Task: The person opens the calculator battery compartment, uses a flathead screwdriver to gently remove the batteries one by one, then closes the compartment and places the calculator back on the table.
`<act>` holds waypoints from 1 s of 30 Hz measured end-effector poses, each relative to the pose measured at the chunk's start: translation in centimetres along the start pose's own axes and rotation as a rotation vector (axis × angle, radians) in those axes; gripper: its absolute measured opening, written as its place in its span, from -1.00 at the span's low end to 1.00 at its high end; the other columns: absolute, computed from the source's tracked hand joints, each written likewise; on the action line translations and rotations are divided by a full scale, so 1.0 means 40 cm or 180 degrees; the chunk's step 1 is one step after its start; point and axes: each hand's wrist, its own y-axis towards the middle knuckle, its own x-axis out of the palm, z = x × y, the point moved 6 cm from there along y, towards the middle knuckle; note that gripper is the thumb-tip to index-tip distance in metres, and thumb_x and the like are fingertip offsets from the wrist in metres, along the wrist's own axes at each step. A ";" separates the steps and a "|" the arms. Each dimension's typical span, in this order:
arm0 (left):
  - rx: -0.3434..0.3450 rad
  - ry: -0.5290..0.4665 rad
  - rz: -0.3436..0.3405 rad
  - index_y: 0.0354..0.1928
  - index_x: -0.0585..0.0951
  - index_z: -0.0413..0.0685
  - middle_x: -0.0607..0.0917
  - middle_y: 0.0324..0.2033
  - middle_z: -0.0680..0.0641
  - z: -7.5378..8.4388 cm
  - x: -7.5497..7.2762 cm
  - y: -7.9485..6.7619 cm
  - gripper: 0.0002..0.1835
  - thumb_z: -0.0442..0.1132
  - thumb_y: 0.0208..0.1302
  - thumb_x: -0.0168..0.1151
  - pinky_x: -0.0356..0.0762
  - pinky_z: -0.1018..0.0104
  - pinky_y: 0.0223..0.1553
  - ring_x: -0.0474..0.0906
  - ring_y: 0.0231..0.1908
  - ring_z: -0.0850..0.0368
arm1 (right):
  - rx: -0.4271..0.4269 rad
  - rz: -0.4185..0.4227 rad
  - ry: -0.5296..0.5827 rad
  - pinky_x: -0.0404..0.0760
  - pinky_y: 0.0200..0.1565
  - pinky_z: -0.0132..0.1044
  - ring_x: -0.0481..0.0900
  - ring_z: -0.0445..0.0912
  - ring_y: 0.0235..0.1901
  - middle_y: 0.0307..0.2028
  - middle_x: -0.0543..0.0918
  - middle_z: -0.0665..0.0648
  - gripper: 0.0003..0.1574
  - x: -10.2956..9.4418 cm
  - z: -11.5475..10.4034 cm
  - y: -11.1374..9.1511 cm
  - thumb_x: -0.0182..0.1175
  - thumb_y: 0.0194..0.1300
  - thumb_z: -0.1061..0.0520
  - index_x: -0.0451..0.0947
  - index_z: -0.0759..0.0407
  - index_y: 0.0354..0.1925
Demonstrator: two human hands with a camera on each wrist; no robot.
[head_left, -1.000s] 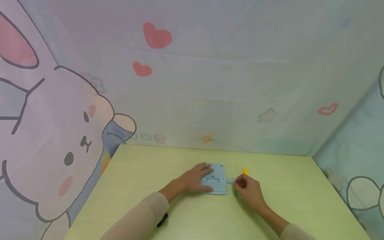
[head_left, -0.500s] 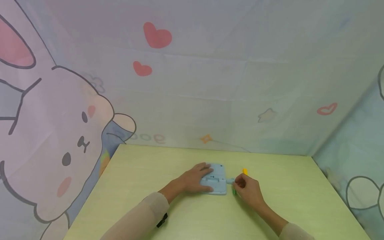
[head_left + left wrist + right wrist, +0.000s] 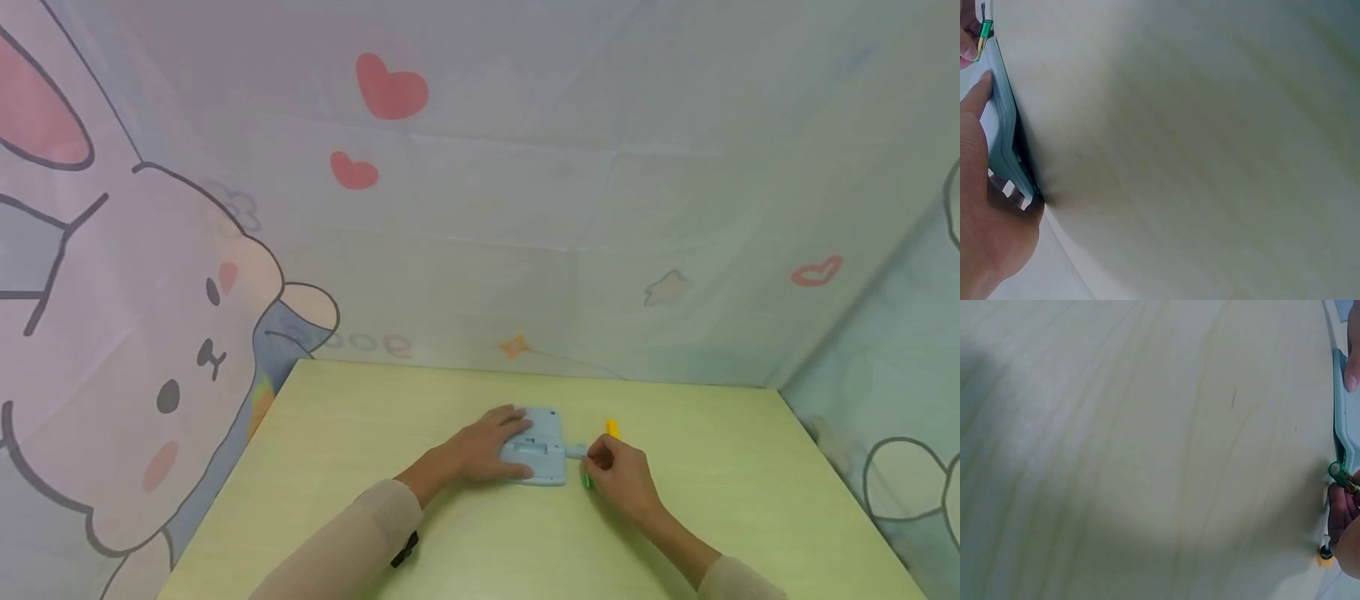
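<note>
A flat light-blue plastic device [image 3: 543, 425] lies on the table with a recessed slot, like a battery compartment, facing up. My left hand [image 3: 480, 450] holds its left part, thumb near the front edge and fingers spread over the back; the left wrist view shows some fingers bent round its edge. Right of the device, my right hand [image 3: 618, 475] pinches a small green battery [image 3: 1341, 475] between thumb and fingers. A small light-blue piece [image 3: 576, 451] shows between the device and the right hand; its right end is hidden.
Just beyond the right hand lies a yellow object [image 3: 612, 428], partly covered by the hand. The pale wooden table [image 3: 450, 542] meets a printed cloth backdrop [image 3: 480, 208] behind and at both sides. A black object [image 3: 405, 550] shows below the left sleeve.
Both hands and the device stay in nearly the same place. The battery at the right fingertips shifts only slightly; the head view itself moves a little.
</note>
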 end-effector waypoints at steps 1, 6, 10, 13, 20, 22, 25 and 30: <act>0.0004 -0.0015 0.0006 0.53 0.20 0.28 0.09 0.53 0.13 0.000 -0.001 0.000 -0.05 0.53 0.17 0.06 0.23 0.05 0.36 -0.09 0.52 0.10 | -0.0007 -0.0006 -0.0014 0.54 -0.36 -0.38 0.51 -0.19 -0.46 -0.48 0.60 -0.07 -0.86 0.000 -0.001 0.001 0.37 0.18 0.26 0.58 0.08 -0.38; 0.0017 -0.0020 0.0002 0.52 0.21 0.26 0.10 0.52 0.12 0.003 -0.002 -0.003 -0.06 0.51 0.18 0.08 0.23 0.05 0.36 -0.08 0.52 0.10 | -0.0024 -0.0057 -0.0063 0.54 -0.35 -0.37 0.51 -0.19 -0.45 -0.48 0.60 -0.06 -0.86 0.003 -0.006 0.007 0.36 0.17 0.27 0.57 0.09 -0.39; 0.0020 -0.0028 0.0008 0.52 0.22 0.25 0.11 0.52 0.12 0.006 -0.003 -0.004 -0.05 0.51 0.18 0.07 0.27 0.04 0.34 -0.07 0.52 0.10 | -0.0018 -0.0102 -0.0114 0.54 -0.35 -0.36 0.52 -0.18 -0.45 -0.49 0.60 -0.05 -0.87 0.005 -0.010 0.010 0.35 0.18 0.26 0.57 0.10 -0.41; 0.0009 -0.0040 -0.0006 0.52 0.21 0.25 0.10 0.52 0.12 0.006 -0.004 -0.006 -0.06 0.51 0.18 0.08 0.28 0.03 0.33 -0.07 0.52 0.10 | 0.0012 -0.0145 -0.0178 0.53 -0.35 -0.35 0.51 -0.18 -0.46 -0.50 0.59 -0.05 -0.88 0.006 -0.015 0.011 0.34 0.17 0.24 0.57 0.10 -0.42; 0.0024 -0.0079 0.0023 0.52 0.22 0.26 0.11 0.52 0.12 0.003 -0.002 -0.003 -0.06 0.50 0.17 0.10 0.27 0.03 0.34 -0.07 0.52 0.09 | 0.0127 -0.0223 -0.0312 0.48 -0.40 -0.33 0.46 -0.16 -0.48 -0.52 0.56 -0.04 -0.88 0.010 -0.022 0.018 0.31 0.16 0.24 0.55 0.10 -0.44; 0.0029 -0.0072 0.0040 0.52 0.22 0.27 0.11 0.52 0.12 0.000 0.000 -0.002 -0.06 0.51 0.17 0.10 0.28 0.03 0.33 -0.07 0.52 0.09 | 0.0148 -0.0229 -0.0335 0.47 -0.41 -0.33 0.45 -0.16 -0.49 -0.53 0.56 -0.04 -0.88 0.011 -0.024 0.019 0.31 0.15 0.24 0.55 0.10 -0.45; 0.0024 -0.0069 0.0038 0.52 0.22 0.28 0.11 0.52 0.13 -0.001 0.001 -0.003 -0.06 0.52 0.17 0.08 0.29 0.03 0.32 -0.07 0.52 0.10 | 0.0148 -0.0220 -0.0362 0.46 -0.43 -0.33 0.44 -0.15 -0.51 -0.54 0.55 -0.03 -0.88 0.013 -0.029 0.019 0.31 0.14 0.26 0.54 0.11 -0.46; 0.0014 -0.0091 0.0026 0.52 0.21 0.28 0.10 0.52 0.13 0.002 -0.002 -0.005 -0.06 0.53 0.17 0.06 0.29 0.00 0.32 -0.09 0.52 0.10 | 0.0142 -0.0180 -0.0400 0.44 -0.45 -0.34 0.42 -0.15 -0.52 -0.57 0.53 -0.03 -0.87 0.017 -0.034 0.018 0.31 0.13 0.27 0.54 0.12 -0.47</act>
